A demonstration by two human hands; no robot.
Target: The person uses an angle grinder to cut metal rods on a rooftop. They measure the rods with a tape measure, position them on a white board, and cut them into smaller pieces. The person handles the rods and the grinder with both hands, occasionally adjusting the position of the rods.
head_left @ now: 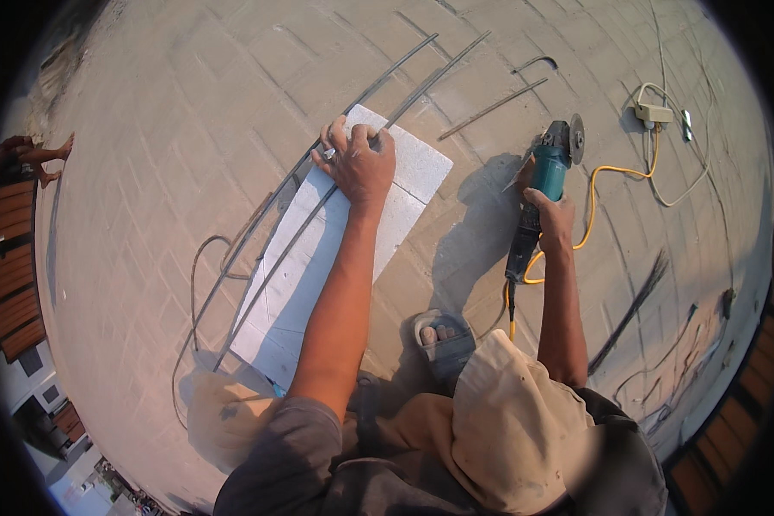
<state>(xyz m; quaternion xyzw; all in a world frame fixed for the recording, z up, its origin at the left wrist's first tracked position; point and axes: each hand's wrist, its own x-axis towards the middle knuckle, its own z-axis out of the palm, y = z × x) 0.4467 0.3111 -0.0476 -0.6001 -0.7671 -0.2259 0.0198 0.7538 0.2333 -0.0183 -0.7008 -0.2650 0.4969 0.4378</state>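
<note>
My left hand [359,162] is over a pale rectangular block [408,176], its curled fingers closed on a thin steel rod [284,258] that crosses the block and passes under the palm. A ring shows on one finger. A second steel rod [241,236] runs alongside by the block's left edge. To the right, my right hand [554,215] grips a green and black angle grinder [550,172] by its body. The grinder is held off to the block's right, disc [577,139] at the far end, apart from the rods. Its trigger area is partly hidden by my hand.
A yellow cord [595,193] loops from the grinder towards a socket box [654,113] at far right. A short rod [493,109] and bent piece [537,62] lie on the paving. Thin wires [632,310] lie right. My sandalled foot [443,340] is near the block; bare feet show far left.
</note>
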